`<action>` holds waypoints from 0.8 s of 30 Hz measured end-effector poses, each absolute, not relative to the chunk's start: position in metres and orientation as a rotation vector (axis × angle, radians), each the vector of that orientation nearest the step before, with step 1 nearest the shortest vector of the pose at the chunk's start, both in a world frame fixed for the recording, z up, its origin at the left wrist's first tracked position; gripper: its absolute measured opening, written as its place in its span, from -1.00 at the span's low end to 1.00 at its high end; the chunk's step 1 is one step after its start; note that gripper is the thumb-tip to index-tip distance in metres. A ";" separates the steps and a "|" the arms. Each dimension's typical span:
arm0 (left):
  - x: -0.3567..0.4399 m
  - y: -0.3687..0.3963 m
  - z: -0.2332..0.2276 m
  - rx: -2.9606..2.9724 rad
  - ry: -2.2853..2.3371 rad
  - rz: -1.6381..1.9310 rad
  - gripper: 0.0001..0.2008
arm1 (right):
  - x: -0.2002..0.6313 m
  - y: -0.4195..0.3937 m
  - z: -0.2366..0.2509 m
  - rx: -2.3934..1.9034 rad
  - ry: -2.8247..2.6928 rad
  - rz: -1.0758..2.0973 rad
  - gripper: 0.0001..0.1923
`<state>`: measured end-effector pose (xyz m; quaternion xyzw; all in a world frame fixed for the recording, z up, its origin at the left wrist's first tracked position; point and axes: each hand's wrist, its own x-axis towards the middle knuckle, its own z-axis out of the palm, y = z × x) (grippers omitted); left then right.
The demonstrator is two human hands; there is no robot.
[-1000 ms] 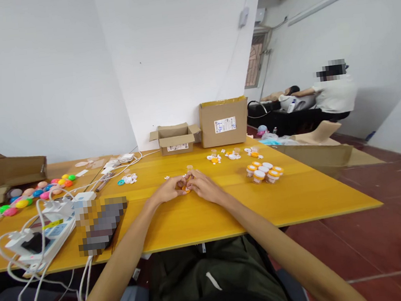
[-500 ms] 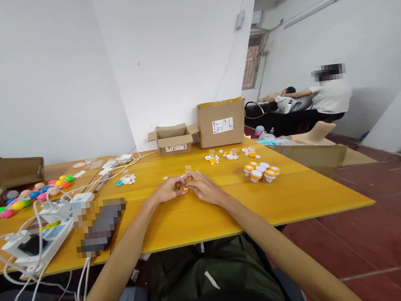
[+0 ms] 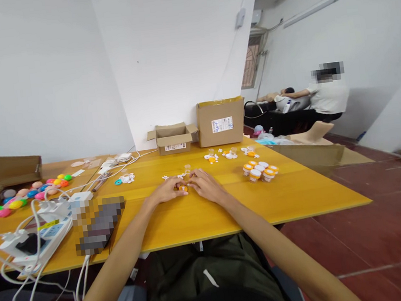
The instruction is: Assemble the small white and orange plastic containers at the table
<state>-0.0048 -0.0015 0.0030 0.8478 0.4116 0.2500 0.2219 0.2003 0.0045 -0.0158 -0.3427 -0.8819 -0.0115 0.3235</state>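
Little has shifted over the last second: both hands sit at the same spot on the yellow wooden tabletop (image 3: 300, 197), fingertips together, and only the view has drifted slightly.

Left hand (image 3: 166, 191) and right hand (image 3: 204, 186) meet over a small orange plastic cap (image 3: 183, 188), which rests on the table between them, near its middle. Both hands look curled loosely with fingertips pinching at the cap, though whether either truly grips it I cannot tell at this distance.

By its look the cap is light, stiff and smooth, likely slippery under dry fingers, so I would judge a pinch across its rim to be the surest hold; it seems too small for anything but fingertips.

To the right stands a cluster of small clear jars with orange and white lids (image 3: 259, 170), about seven, though they overlap too much to count surely. Further back lie three little heaps of loose white and orange parts (image 3: 230, 154). Two brown cardboard boxes stand at the far edge: a low open box (image 3: 173, 138) and a taller closed box (image 3: 221, 121). Along the left lies a row of coloured plastic balls (image 3: 31, 191), a dozen or so, near a white power strip with cables (image 3: 40, 236). Another person in a white shirt (image 3: 327, 97) sits well apart at the right.
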 end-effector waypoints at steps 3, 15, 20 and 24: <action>-0.004 -0.005 0.006 2.298 1.174 0.669 -0.70 | 0.199 0.004 -0.014 -0.884 -2.341 -0.032 -0.80; -0.008 -0.005 0.012 2.167 1.087 0.585 -0.74 | 0.203 0.011 -0.020 -0.875 -2.295 0.056 -0.85; -0.007 -0.006 0.012 2.125 1.108 0.615 -0.76 | 0.203 0.012 -0.021 -0.862 -2.279 0.068 -0.85; -0.005 -0.007 0.012 2.091 1.119 0.631 -0.73 | 0.202 0.012 -0.020 -0.864 -2.279 0.087 -0.85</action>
